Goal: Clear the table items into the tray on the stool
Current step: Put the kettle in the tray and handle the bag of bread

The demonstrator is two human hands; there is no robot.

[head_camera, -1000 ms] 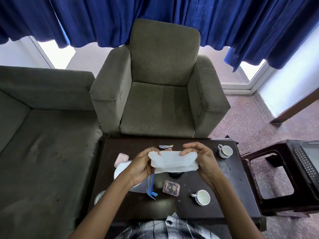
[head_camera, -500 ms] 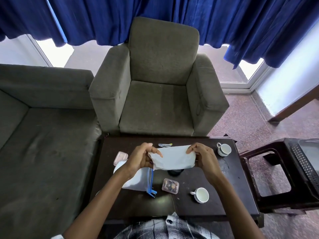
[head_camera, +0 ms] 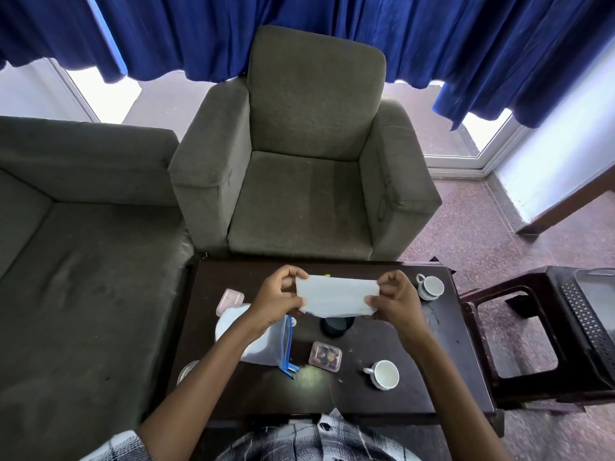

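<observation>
Far left: grey sofa (head_camera: 83,261). Behind centre: matching armchair (head_camera: 299,194) under blue curtains (head_camera: 332,28). On dark worktop (head_camera: 442,354), left to right: pink box (head_camera: 229,299), clear zip pouch (head_camera: 266,344), small lidded box (head_camera: 325,356), near cup (head_camera: 384,374), far cup (head_camera: 431,287). Above worktop middle: white tissue (head_camera: 336,296), left end pinched by left hand (head_camera: 276,297), right end by right hand (head_camera: 392,301), fingers curled on it. Right: dark stool (head_camera: 479,297) on speckled floor (head_camera: 482,227), carrying tray (head_camera: 599,301), well apart from tissue.

Stool (head_camera: 545,331) right of table (head_camera: 446,377) — armchair (head_camera: 299,181) behind, sofa (head_camera: 76,261) left.
</observation>
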